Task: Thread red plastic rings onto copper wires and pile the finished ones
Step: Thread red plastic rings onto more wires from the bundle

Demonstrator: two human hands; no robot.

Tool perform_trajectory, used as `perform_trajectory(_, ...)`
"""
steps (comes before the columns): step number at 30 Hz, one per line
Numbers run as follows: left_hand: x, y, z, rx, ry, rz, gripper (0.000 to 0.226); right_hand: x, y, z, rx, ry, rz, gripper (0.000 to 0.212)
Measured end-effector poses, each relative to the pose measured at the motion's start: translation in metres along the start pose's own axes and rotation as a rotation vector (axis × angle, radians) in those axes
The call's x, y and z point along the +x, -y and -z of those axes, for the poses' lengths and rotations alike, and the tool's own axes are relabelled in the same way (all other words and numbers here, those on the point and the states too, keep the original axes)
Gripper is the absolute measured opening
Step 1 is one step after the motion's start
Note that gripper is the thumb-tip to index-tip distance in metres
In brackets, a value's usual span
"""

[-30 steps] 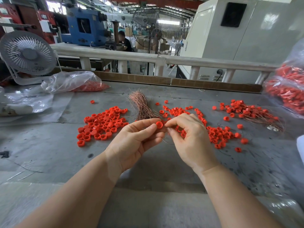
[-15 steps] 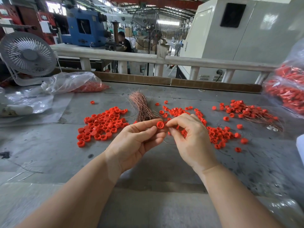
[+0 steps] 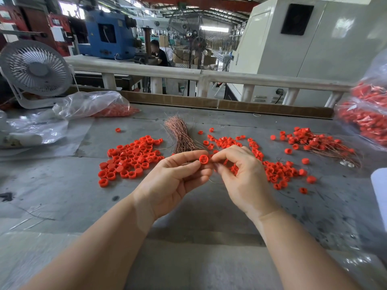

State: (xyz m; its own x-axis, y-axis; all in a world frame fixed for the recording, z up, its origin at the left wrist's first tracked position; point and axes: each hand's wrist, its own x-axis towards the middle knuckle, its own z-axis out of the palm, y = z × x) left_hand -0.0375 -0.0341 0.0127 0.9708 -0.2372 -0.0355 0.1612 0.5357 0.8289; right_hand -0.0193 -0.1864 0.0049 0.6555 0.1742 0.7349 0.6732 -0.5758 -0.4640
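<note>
Left hand point(image 3: 174, 181) pinches a red ring point(image 3: 203, 159); right hand point(image 3: 240, 174) fingers pinch thin copper wire point(image 3: 213, 181).

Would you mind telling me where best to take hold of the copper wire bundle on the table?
Grip the copper wire bundle at its narrow near end, from above. The strands gather tight there, just beyond the left hand, but fan loose at the far end, where a grip would likely spill them.
</note>
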Motion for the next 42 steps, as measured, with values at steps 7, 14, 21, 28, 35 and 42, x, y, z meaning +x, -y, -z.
perform_trajectory(7, -0.0006, 0.0, 0.0003, 0.017, 0.029, 0.008, 0.02, -0.0003, -0.0008, -0.0002, 0.034, 0.002, -0.008, 0.013)
perform_trajectory(14, -0.0014, -0.0006, 0.0008, 0.01, 0.072, 0.011, 0.021, 0.0, 0.0012, -0.0004, 0.056, -0.007, -0.009, 0.011)
perform_trajectory(21, -0.0021, 0.0, 0.0027, 0.014, 0.077, 0.018, 0.023, -0.0004, 0.0027, 0.0, 0.072, 0.01, -0.057, 0.016)
perform_trajectory(28, -0.0015, 0.0008, 0.0017, 0.015, 0.081, -0.004, 0.022, -0.0001, 0.0049, 0.002, 0.083, 0.028, -0.078, 0.015)
perform_trajectory(35, 0.0019, 0.0032, 0.0037, -0.012, 0.052, 0.005, 0.02, 0.0007, 0.005, 0.0029, 0.066, 0.024, -0.076, 0.014)
perform_trajectory(42, 0.002, 0.0034, 0.0037, 0.02, 0.062, 0.011, 0.021, 0.0006, 0.0063, 0.0037, 0.055, 0.03, -0.084, 0.014)
